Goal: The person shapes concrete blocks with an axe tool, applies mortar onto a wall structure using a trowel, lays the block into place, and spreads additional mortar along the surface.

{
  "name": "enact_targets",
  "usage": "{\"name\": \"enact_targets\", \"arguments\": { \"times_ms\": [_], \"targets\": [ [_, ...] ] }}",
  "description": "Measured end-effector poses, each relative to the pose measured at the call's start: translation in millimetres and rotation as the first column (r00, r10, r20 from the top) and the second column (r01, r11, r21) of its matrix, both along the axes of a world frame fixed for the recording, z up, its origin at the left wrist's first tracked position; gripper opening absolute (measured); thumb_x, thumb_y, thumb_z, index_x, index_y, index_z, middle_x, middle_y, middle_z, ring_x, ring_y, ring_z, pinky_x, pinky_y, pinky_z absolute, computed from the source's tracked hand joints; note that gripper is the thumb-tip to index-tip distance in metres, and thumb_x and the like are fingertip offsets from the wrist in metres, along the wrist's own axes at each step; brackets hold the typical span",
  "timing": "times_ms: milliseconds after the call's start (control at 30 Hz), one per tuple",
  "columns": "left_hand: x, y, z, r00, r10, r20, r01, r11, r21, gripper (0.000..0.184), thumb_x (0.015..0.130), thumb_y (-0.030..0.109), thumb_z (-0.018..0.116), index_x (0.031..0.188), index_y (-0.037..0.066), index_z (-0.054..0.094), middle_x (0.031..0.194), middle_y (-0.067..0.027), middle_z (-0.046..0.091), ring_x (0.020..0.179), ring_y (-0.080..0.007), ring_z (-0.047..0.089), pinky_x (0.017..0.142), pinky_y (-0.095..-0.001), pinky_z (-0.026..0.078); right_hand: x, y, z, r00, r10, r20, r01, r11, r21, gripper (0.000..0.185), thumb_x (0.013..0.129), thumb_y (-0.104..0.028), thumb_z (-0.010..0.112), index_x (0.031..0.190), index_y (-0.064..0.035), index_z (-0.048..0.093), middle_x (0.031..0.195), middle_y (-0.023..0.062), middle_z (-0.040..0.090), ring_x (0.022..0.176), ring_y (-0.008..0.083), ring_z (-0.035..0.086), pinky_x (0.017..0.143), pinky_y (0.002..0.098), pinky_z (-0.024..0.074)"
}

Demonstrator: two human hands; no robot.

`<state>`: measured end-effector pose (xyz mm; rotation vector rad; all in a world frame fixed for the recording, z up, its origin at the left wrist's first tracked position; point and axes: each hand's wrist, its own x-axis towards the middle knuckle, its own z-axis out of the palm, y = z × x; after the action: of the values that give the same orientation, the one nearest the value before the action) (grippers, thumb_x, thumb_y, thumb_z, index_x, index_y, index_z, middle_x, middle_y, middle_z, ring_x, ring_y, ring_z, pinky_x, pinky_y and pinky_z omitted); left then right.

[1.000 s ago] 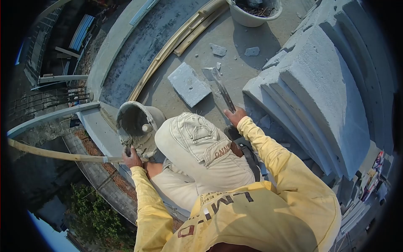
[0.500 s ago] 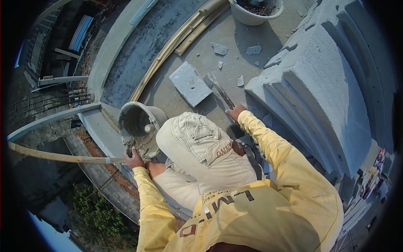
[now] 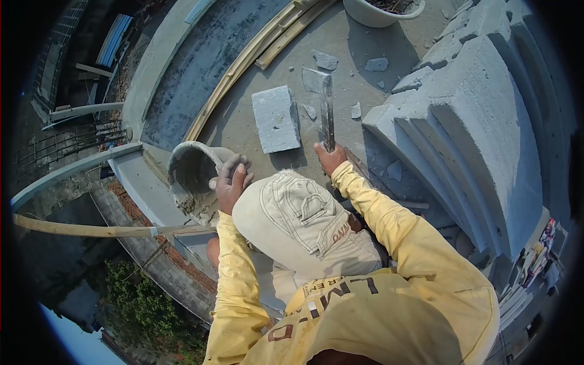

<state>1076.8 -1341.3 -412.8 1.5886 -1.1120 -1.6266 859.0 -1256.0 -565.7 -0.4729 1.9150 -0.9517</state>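
Note:
My right hand (image 3: 331, 159) grips the dark handle of a hatchet (image 3: 327, 109), held upright with its flat, dusty blade at the top. Left of the hatchet, a light grey block (image 3: 275, 120) lies on the concrete floor. My left hand (image 3: 232, 178) is raised beside a mortar-smeared bucket (image 3: 188, 149), its fingers loosely bent and apart. Close to those fingers, a pale rounded knob shows at the bucket's mouth; whether I touch it I cannot tell. Grey mortar (image 3: 205, 207) coats the bucket's lower rim. A cream cap (image 3: 292, 213) covers part of the view below my hands.
Large grey slabs (image 3: 480, 134) lean in a stack on the right. Above, a white tub (image 3: 380, 17) holds dark debris. Long wooden strips (image 3: 237, 68) run along a low curved ledge, with broken chips on the floor. At left, the edge drops to lower ground with a shrub (image 3: 146, 310).
My left hand has left the bucket's lower rim and moved up and right. My right hand has swung the hatchet upright beside the block. The block now appears turned.

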Motion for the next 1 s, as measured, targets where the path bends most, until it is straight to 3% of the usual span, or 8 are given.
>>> {"name": "enact_targets", "arguments": {
  "times_ms": [100,233,367,433,567,700,767,1000],
  "targets": [
    [-9,-18,-93,0.871,-0.269,0.41,0.302,0.953,-0.016,0.072,0.079,0.042,0.072,0.132,0.002,0.043,0.125,-0.0215,0.052,0.118,-0.0293,0.051,0.095,-0.041,0.044,-4,-13,14,0.959,0.099,0.267,-0.208,0.884,0.418,0.036,0.08,-0.036,0.069,0.077,-0.0015,0.06,0.065,0.0087,0.058,0.05,0.0172,0.053,0.047,0.0349,0.0441],
    [-45,-17,-130,0.651,-0.252,0.716,0.379,0.925,-0.018,0.102,0.064,0.053,0.078,0.141,0.008,0.029,0.137,-0.0273,0.037,0.129,-0.0384,0.036,0.104,-0.0458,0.034,-26,16,-10,0.686,-0.173,0.707,-0.052,0.957,0.284,0.033,0.082,-0.034,0.067,0.072,-0.006,0.054,0.059,0.0056,0.05,0.043,0.0171,0.045,0.038,0.0367,0.0359],
    [-89,-17,-129,0.452,-0.339,0.825,0.328,0.923,0.2,0.127,0.056,0.055,0.081,0.147,0.016,0.003,0.147,-0.0284,0.012,0.134,-0.0467,0.02,0.107,-0.0509,0.029,-41,62,-2,0.942,0.155,0.296,-0.268,0.88,0.391,0.058,0.071,-0.047,0.075,0.097,0.0034,0.063,0.085,0.0167,0.066,0.08,0.021,0.062,0.076,0.035,0.0491],
    [-102,-13,-133,0.396,-0.303,0.867,0.255,0.943,0.213,0.128,0.056,0.054,0.081,0.147,0.017,0.0,0.147,-0.0279,0.01,0.134,-0.0475,0.018,0.107,-0.0523,0.029,-46,89,-13,0.935,0.175,0.309,-0.277,0.904,0.327,0.07,0.069,-0.052,0.074,0.093,0.0124,0.061,0.084,0.0217,0.064,0.074,0.029,0.063,0.064,0.0371,0.0514],
    [-101,-14,-141,0.416,-0.231,0.879,0.213,0.965,0.152,0.123,0.058,0.047,0.081,0.148,0.018,0.002,0.145,-0.0281,0.016,0.133,-0.0464,0.021,0.106,-0.0527,0.03,-51,113,-54,0.936,0.312,0.164,-0.352,0.82,0.45,0.094,0.061,-0.066,0.071,0.1,0.0179,0.059,0.099,0.0322,0.062,0.097,0.0363,0.062,0.083,0.0377,0.0482],
    [-48,-27,-157,0.91,-0.031,0.413,0.116,0.976,-0.184,0.092,0.065,0.04,0.074,0.141,0.012,0.029,0.134,-0.0238,0.041,0.124,-0.0363,0.041,0.104,-0.0524,0.03,-51,97,-25,0.936,0.33,0.125,-0.342,0.767,0.543,0.102,0.058,-0.069,0.071,0.103,0.0204,0.056,0.106,0.0356,0.059,0.107,0.0364,0.059,0.088,0.0377,0.0462],
    [-32,-25,-120,0.87,0.205,-0.449,-0.017,0.922,0.386,0.076,0.068,0.039,0.07,0.132,0.011,0.04,0.132,-0.0149,0.046,0.12,-0.0322,0.044,0.102,-0.0545,0.03,-51,99,-27,0.936,0.296,0.191,-0.351,0.746,0.565,0.102,0.058,-0.069,0.071,0.102,0.0219,0.056,0.106,0.0364,0.058,0.107,0.036,0.059,0.088,0.0377,0.0462],
    [11,39,-181,0.732,0.612,-0.299,-0.261,0.658,0.706,0.071,0.072,0.044,0.068,0.131,0.016,0.042,0.138,-0.0082,0.041,0.127,-0.0278,0.038,0.104,-0.055,0.024,-68,118,-70,0.911,0.384,0.148,-0.406,0.776,0.483,0.076,0.067,-0.065,0.067,0.092,0.0074,0.065,0.09,0.0311,0.063,0.092,0.0375,0.064,0.077,0.0396,0.049]
  ]
}}
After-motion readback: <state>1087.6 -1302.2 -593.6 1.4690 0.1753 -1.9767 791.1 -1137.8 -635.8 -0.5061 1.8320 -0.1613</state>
